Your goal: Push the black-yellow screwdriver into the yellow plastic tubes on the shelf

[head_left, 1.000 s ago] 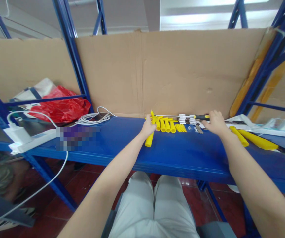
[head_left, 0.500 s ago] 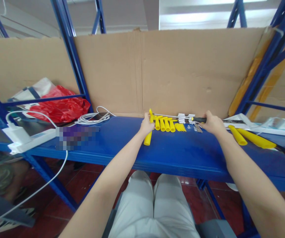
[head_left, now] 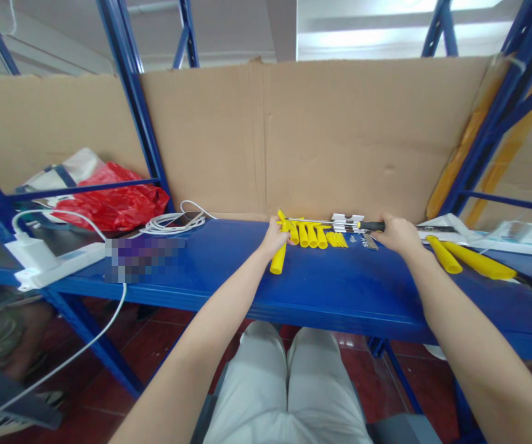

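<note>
My left hand (head_left: 275, 238) is closed around a yellow tubular piece with a crosswise top (head_left: 277, 262), held upright at the table's back part. My right hand (head_left: 396, 233) grips the black handle of a long screwdriver (head_left: 373, 226). The thin shaft runs leftward, and its tip meets the upper part of the yellow piece; the exact contact is too small to make out. Just right of my left hand stand several similar yellow pieces (head_left: 312, 237) in a row. Small flat yellow parts (head_left: 337, 240) lie beside them, and white-and-dark clips (head_left: 346, 222) sit behind the shaft.
On the blue table (head_left: 330, 283), two larger yellow tubes (head_left: 478, 260) lie right of my right forearm. A white power strip (head_left: 71, 262), coiled white cable (head_left: 168, 223) and red plastic bag (head_left: 118, 200) are at left. A cardboard panel (head_left: 339, 135) closes off the back.
The top of the yellow piece in my left hand has dipped and tilted slightly. The screwdriver has shifted a little with my right hand; both hands keep their holds.
</note>
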Demonstrator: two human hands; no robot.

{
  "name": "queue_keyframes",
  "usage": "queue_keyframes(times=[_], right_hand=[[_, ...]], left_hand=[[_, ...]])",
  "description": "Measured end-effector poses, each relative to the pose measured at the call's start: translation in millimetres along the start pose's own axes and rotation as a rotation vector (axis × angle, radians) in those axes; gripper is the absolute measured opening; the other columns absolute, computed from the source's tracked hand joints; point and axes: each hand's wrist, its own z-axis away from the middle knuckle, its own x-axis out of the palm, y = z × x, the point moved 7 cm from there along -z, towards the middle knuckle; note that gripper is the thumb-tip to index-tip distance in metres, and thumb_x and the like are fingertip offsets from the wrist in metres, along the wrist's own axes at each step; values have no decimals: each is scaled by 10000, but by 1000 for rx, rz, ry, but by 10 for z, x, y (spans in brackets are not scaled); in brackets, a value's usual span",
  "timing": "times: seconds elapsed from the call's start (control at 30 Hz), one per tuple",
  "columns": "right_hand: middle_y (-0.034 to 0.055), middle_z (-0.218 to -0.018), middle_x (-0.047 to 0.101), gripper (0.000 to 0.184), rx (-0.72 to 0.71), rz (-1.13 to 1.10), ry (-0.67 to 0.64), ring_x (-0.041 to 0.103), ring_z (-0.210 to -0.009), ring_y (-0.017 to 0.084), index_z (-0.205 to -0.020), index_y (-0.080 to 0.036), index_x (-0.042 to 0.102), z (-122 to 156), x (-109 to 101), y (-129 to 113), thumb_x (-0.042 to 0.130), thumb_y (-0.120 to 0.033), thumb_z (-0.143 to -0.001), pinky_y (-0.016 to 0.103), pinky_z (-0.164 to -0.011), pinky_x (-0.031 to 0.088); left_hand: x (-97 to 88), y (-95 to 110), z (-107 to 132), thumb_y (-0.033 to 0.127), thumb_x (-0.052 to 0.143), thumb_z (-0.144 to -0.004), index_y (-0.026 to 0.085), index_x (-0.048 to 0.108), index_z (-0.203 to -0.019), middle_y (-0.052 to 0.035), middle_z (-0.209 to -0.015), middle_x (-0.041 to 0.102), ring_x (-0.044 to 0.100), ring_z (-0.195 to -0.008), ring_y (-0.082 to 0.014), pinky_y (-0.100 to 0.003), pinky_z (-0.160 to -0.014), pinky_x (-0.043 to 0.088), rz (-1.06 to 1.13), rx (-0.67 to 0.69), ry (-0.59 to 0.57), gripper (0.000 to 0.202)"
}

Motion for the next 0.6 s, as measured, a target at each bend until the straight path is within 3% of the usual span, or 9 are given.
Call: queue_keyframes(times=[0.4, 0.6], right_hand=[[121, -820, 711, 235, -6, 13, 1, 671, -781, 305, -952, -203, 665, -4, 2, -5, 593, -313, -757, 334, -626, 431], [148, -861, 718, 260, 21, 6, -28, 679, -815, 326, -981, -182, 673, 11, -21, -15, 598, -303, -764, 347, -643, 443]], left_hand=[[-5, -44, -20, 6, 568, -698, 235, 347, -1182, -66, -1114, 649, 691, -731, -145, -200, -518, 532, 14, -30, 21, 580], [20, -32, 1, -21, 580, -694, 225, 377, -1133, -64, -1113, 645, 688, -726, -143, -244, -580, 560, 13, -24, 1, 543]])
